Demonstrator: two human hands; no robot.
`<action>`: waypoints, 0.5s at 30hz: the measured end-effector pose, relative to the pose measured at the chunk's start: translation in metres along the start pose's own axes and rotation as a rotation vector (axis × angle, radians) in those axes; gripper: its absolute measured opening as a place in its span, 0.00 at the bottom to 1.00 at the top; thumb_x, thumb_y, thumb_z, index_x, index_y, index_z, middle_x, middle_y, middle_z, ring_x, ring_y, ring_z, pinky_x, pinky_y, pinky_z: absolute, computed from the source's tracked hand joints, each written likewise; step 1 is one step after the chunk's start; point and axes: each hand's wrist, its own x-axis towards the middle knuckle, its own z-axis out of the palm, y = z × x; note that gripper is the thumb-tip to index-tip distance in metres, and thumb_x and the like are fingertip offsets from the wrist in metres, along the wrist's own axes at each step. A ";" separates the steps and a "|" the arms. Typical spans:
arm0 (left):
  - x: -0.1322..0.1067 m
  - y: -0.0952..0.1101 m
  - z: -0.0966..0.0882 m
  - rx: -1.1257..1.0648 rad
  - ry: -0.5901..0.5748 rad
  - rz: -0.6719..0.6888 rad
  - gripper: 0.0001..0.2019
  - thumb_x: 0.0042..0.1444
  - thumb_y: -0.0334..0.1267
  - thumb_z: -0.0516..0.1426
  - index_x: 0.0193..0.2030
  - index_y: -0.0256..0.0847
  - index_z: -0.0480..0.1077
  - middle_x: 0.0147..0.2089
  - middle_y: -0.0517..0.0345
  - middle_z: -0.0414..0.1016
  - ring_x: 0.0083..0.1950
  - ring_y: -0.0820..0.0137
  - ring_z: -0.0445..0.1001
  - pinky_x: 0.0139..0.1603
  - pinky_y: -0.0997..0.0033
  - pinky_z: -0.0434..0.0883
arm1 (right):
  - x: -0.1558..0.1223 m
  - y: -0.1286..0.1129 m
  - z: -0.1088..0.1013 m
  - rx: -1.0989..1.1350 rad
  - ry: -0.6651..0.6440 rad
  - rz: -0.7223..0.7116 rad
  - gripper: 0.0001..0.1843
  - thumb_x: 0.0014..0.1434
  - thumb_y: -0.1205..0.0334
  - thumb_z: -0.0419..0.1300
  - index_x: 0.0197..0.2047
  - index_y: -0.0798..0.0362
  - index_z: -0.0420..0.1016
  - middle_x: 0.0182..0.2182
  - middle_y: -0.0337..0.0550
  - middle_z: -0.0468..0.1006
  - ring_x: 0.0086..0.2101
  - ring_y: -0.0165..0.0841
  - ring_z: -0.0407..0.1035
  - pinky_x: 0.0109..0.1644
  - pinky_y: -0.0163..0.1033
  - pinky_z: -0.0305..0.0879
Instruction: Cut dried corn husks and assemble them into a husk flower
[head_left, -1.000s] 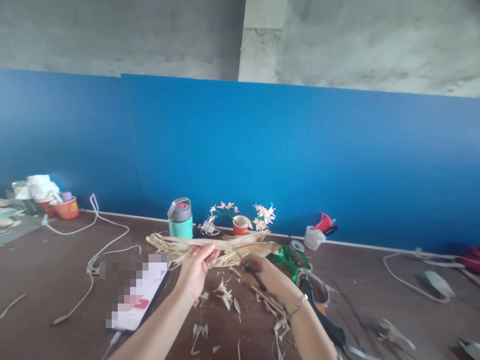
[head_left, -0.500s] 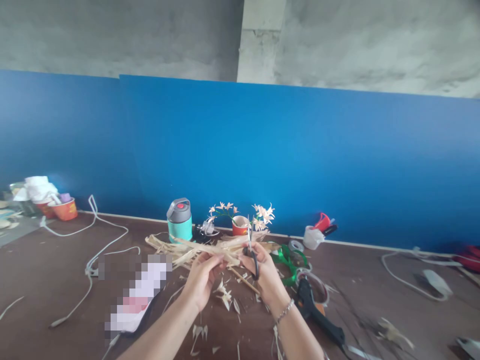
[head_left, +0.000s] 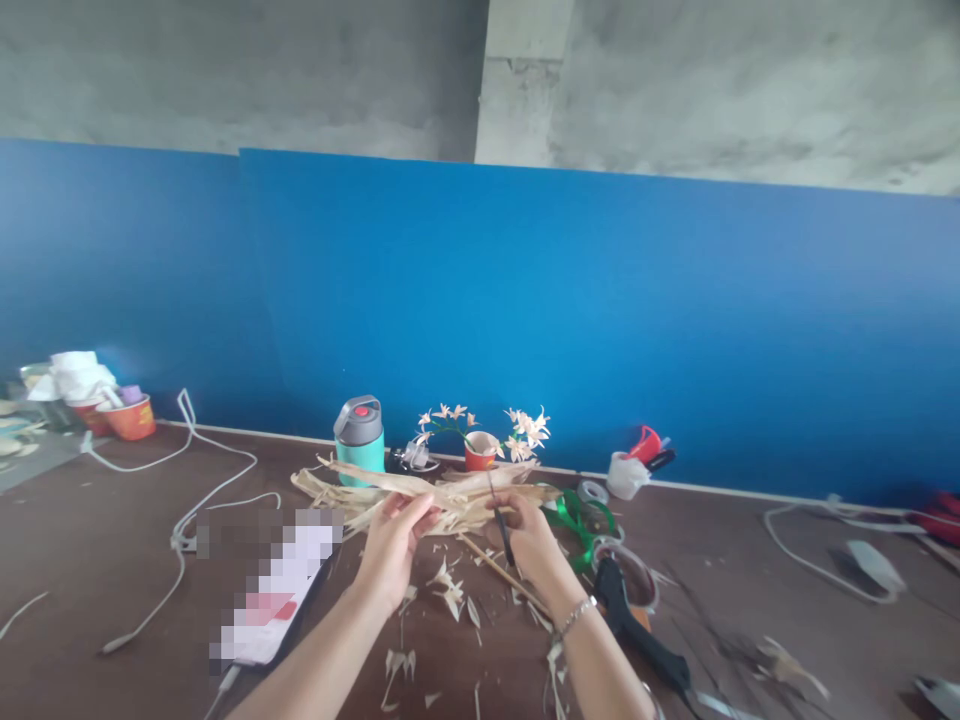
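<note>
Between its thumb and fingers, my left hand (head_left: pixel 394 545) pinches a pale dried husk strip (head_left: pixel 375 478), whose long end reaches left past the flask. My right hand (head_left: pixel 531 540) is closed around dark-handled scissors (head_left: pixel 502 530), blades pointing up and away from me. A small gap separates the two hands. Behind them lies a heap of dried husks (head_left: pixel 322 492). On the table below are cut husk petals (head_left: pixel 450 592) and scraps, with a thin stick (head_left: pixel 495 562) near my right wrist.
A teal flask (head_left: pixel 360 455), a red paper cup (head_left: pixel 480 460) and husk flowers (head_left: pixel 529 430) stand at the back. To the right are green ribbon (head_left: pixel 577 520), a tape roll (head_left: pixel 592 492), a white cup (head_left: pixel 627 476) and a black glue gun (head_left: pixel 637 630). A phone (head_left: pixel 277 600) lies left.
My hands have moved slightly apart. The husk strip in my left hand has come up and now extends left across the flask's lower part. The scissors have lowered and tilted left.
</note>
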 end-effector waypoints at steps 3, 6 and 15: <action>0.002 0.000 -0.002 0.098 -0.039 0.027 0.08 0.40 0.35 0.66 0.27 0.36 0.72 0.26 0.62 0.74 0.30 0.76 0.72 0.35 0.77 0.70 | 0.005 0.012 -0.007 -0.345 -0.009 0.032 0.09 0.37 0.70 0.58 0.27 0.53 0.68 0.14 0.34 0.68 0.17 0.27 0.59 0.21 0.32 0.50; 0.003 0.002 -0.003 0.167 -0.030 0.053 0.08 0.41 0.36 0.65 0.27 0.36 0.72 0.26 0.60 0.74 0.30 0.74 0.72 0.35 0.76 0.70 | 0.007 0.015 -0.009 -0.481 0.029 -0.057 0.05 0.39 0.71 0.58 0.24 0.54 0.68 0.17 0.37 0.70 0.21 0.29 0.62 0.25 0.32 0.53; 0.009 0.011 -0.006 0.189 0.091 0.158 0.09 0.38 0.36 0.66 0.25 0.37 0.71 0.24 0.63 0.73 0.28 0.74 0.72 0.34 0.76 0.69 | -0.013 -0.007 -0.009 -0.071 -0.491 0.085 0.16 0.45 0.53 0.65 0.33 0.55 0.71 0.21 0.35 0.72 0.20 0.25 0.61 0.22 0.29 0.48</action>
